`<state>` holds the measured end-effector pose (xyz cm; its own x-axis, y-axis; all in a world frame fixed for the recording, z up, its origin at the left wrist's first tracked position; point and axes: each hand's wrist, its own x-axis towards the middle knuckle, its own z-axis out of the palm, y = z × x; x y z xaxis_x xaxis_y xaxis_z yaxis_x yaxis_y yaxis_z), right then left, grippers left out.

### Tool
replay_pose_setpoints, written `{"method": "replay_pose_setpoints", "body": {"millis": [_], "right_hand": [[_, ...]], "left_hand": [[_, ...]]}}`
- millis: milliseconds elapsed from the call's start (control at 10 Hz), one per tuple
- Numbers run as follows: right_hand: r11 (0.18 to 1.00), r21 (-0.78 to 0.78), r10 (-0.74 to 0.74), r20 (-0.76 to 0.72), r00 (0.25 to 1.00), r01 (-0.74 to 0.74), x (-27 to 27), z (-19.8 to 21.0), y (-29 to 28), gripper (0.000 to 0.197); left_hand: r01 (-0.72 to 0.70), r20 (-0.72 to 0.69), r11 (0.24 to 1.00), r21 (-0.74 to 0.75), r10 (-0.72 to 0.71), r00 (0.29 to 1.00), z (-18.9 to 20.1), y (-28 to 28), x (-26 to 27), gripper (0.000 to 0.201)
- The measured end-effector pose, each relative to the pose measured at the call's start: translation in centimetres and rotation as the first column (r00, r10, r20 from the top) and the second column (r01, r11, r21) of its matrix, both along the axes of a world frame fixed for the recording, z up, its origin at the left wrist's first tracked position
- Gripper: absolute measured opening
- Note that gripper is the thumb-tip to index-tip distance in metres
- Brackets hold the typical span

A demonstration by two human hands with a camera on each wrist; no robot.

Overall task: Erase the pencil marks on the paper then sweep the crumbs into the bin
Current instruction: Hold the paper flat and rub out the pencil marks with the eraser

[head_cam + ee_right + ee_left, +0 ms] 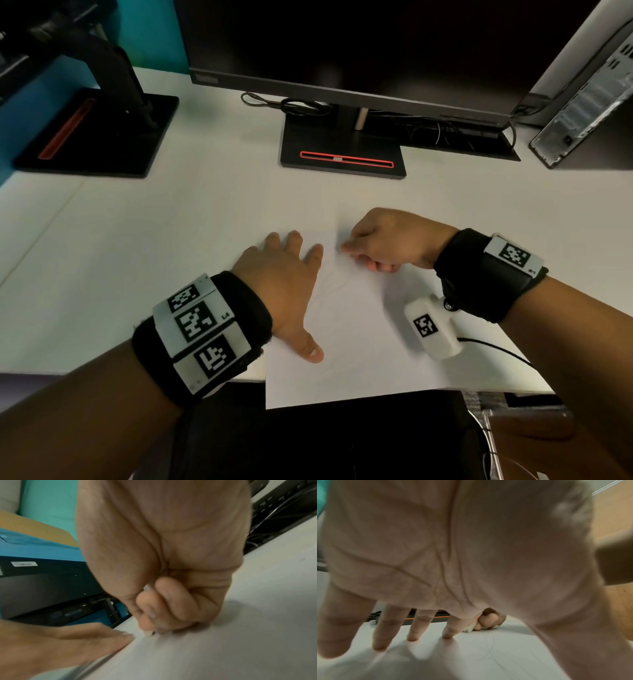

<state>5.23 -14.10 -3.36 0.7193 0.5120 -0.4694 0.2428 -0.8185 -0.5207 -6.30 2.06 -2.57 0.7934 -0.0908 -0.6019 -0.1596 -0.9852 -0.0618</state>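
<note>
A white sheet of paper (359,342) with faint pencil lines (489,650) lies at the desk's front edge, its near end overhanging. My left hand (284,284) lies flat on the sheet's left side, fingers spread and pressing it down. My right hand (380,243) is curled and pinches a small white eraser (469,628), whose tip touches the paper just right of my left index finger. In the right wrist view the eraser (148,633) pokes out below the curled fingers. No crumbs or bin can be made out.
A monitor on a black stand (342,154) is straight ahead. A second black stand (99,130) sits far left, and a computer case (589,102) leans at far right. Cables (294,106) lie behind the monitor base. A dark chair edge is below the desk.
</note>
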Motion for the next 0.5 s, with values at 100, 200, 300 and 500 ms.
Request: {"method": "replay_pose_setpoints", "body": {"millis": [100,200,300,500], "right_hand": [[1.0,0.007,-0.028,0.08,0.996,0.028,0.35,0.11,0.04,0.039],[0.998,0.011,0.06,0.001,0.998,-0.06,-0.46,-0.11,0.48,0.04],[0.999,0.029,-0.035,0.087,0.996,0.033,0.5,-0.14,0.25,0.04],[1.0,0.02,0.021,0.021,1.0,-0.022,0.13,-0.21,0.44,0.038]], "left_hand": [[-0.006,-0.005,1.0,0.003,0.006,1.0,-0.03,-0.01,-0.05,0.147],[-0.007,-0.01,1.0,-0.003,0.007,1.0,-0.03,0.08,-0.05,0.147],[-0.004,-0.006,1.0,-0.002,0.004,1.0,-0.03,0.07,-0.11,0.147],[-0.006,-0.011,1.0,-0.009,0.006,1.0,-0.03,0.12,-0.02,0.148]]}}
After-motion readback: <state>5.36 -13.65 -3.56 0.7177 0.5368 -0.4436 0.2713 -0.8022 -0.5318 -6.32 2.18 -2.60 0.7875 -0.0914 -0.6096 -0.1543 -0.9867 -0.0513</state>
